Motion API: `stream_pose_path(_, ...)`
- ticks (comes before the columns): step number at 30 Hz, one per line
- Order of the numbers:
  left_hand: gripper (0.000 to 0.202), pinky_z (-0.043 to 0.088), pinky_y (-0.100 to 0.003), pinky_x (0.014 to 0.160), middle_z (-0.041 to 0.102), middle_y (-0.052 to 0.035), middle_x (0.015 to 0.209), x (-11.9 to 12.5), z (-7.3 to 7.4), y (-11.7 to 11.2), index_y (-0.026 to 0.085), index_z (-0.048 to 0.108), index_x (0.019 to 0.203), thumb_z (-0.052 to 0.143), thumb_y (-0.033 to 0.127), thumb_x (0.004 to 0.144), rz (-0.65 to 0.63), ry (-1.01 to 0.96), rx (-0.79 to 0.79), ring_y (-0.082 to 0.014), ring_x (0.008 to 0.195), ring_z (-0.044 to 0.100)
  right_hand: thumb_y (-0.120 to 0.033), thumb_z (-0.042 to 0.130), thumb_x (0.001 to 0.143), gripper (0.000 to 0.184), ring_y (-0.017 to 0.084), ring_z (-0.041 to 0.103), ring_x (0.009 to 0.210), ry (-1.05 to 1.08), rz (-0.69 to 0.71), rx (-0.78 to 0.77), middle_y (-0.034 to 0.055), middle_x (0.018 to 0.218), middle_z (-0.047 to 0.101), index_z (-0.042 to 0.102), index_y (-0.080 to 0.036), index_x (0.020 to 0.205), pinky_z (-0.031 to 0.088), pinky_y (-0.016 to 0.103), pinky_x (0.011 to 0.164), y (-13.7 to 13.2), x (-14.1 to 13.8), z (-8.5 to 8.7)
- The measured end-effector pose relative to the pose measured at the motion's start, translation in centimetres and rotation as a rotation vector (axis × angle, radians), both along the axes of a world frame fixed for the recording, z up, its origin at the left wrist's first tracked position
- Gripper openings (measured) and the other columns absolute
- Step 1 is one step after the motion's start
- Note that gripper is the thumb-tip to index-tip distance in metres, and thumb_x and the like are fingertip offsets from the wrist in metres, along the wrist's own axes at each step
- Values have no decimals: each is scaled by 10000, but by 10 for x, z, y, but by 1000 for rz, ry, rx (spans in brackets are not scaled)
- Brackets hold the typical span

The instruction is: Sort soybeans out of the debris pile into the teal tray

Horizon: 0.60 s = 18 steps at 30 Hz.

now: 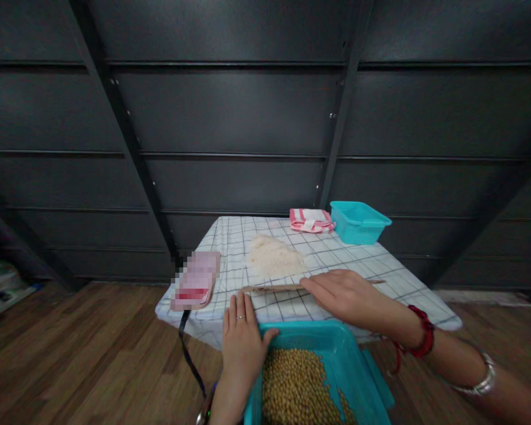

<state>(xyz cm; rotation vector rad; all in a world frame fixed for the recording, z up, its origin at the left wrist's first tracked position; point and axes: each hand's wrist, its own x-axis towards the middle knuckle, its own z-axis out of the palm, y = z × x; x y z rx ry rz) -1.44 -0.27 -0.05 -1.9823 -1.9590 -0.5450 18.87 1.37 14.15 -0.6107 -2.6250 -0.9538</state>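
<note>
My right hand (340,292) lies across a long, thin brown strip (272,288), its straight fingers pointing left and the thumb hidden. The strip, perhaps cardboard seen edge-on, runs across the front of the table. Near its left end are the fingertips of my left hand (243,348), which is stretched out flat at the table's front edge, thumb spread over the rim of a teal plastic bin (331,333). Many tan, round beans (294,383) fill much of the bin's left side. Behind the strip sits a heap of pale, fine grains (277,257).
A checked white cloth (363,265) covers the table. At the back right stand a smaller turquoise basket (360,223) and a folded red-and-white striped cloth (310,220). On the left lies a pink, partly pixelated phone-like object (197,280), with a black cord (188,348) hanging below it.
</note>
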Motion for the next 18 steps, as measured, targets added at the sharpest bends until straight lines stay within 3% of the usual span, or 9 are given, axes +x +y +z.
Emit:
stream_pose_path(6, 761, 353, -475, 942, 471, -204, 1255, 1, -1, 0, 38, 402, 1221, 365, 599, 708, 12, 17, 32, -323, 1185, 379, -61, 390, 783, 238, 163, 556, 663, -20, -10, 46, 80, 759, 612, 525, -64, 979, 397, 281, 549, 0, -24, -14)
stream_pose_path(13, 780, 366, -472, 936, 443, -221, 1272, 0, -2, 1, 9, 396, 1217, 402, 591, 699, -1, 40, 62, -330, 1181, 380, -29, 388, 763, 240, 162, 539, 588, 32, -73, 131, 73, 688, 595, 520, -58, 962, 370, 286, 507, 7, -11, -8)
stream_pose_path(18, 787, 375, -475, 927, 440, -220, 1274, -2, -5, 2, 16, 380, 1229, 394, 597, 700, -11, 41, 80, -332, 1176, 387, -63, 414, 766, 232, 160, 543, 591, -6, -56, 77, 63, 692, 598, 519, -71, 973, 383, 281, 507, 0, -8, -11)
